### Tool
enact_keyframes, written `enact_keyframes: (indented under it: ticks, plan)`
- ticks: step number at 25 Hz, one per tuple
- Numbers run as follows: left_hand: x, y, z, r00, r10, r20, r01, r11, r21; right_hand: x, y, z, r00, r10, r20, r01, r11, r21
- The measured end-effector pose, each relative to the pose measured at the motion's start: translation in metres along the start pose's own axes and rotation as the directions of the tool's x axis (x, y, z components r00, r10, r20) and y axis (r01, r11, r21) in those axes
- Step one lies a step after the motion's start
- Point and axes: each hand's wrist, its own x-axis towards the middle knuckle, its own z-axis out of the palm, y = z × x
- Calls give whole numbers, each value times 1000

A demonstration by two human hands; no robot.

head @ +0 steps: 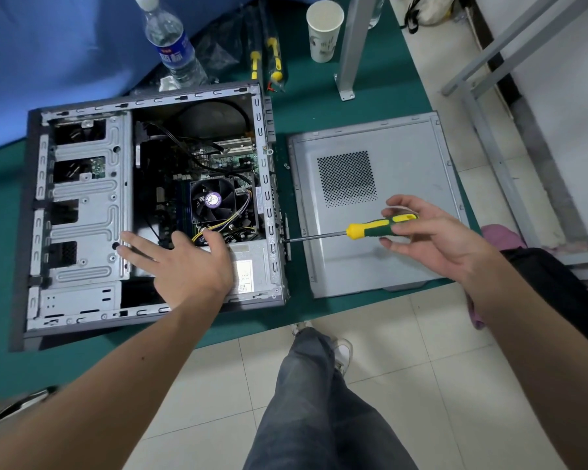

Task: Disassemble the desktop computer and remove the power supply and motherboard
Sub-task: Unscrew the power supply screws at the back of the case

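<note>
At centre frame, the open computer case (150, 212) lies on the desk (319, 106). Left hand (180, 266), fingers spread, steadies the power supply (252, 266); right hand (421, 232) grips the screwdriver (370, 228), tip at a rear-panel screw. Step: unscrewing the supply; next, keep the tip seated while turning.

A single head-worn camera looks steeply down from above the open computer case (150, 212), which fills the upper left. Near of the case the wearer's forearms and legs enter close; right of it the floor spreads away, probably bent at the edges by the wide lens.
</note>
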Motion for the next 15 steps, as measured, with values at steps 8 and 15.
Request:
enact_keyframes:
  ticks: [8,15]
  plan:
    - [0,0,-2,1000,-1,13,1,1000,-11,-1,6,3,995,-13,-98,5,997,-83]
    - [-1,0,-2,999,-1,43,2,1000,-20,0,10,10,967,75,-242,-170,900,-401]
